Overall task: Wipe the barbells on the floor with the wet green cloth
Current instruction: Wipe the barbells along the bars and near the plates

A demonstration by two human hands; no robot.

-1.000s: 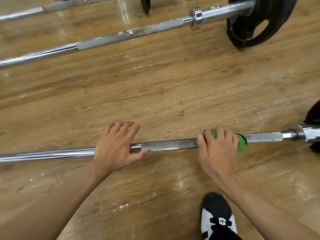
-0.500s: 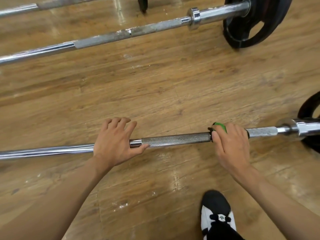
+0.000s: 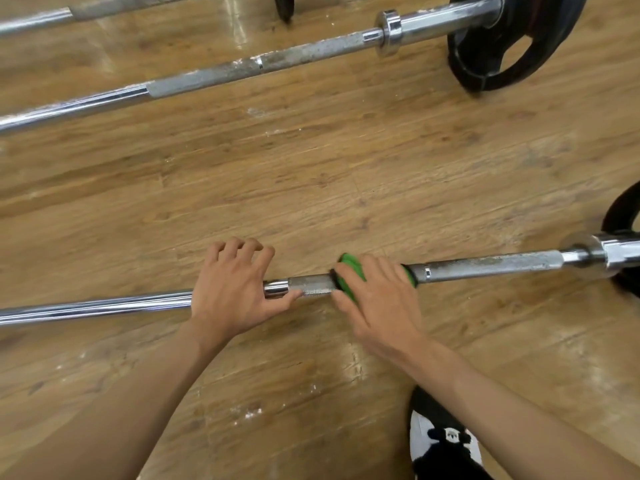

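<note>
Fingers [image 3: 381,271] around green cloth [image 3: 351,268] on barbell [image 3: 485,266]

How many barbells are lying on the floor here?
3. Nearest barbell, wrapped in the green cloth; middle barbell beyond it; far barbell at the top left edge. Others may lie outside view.
</note>
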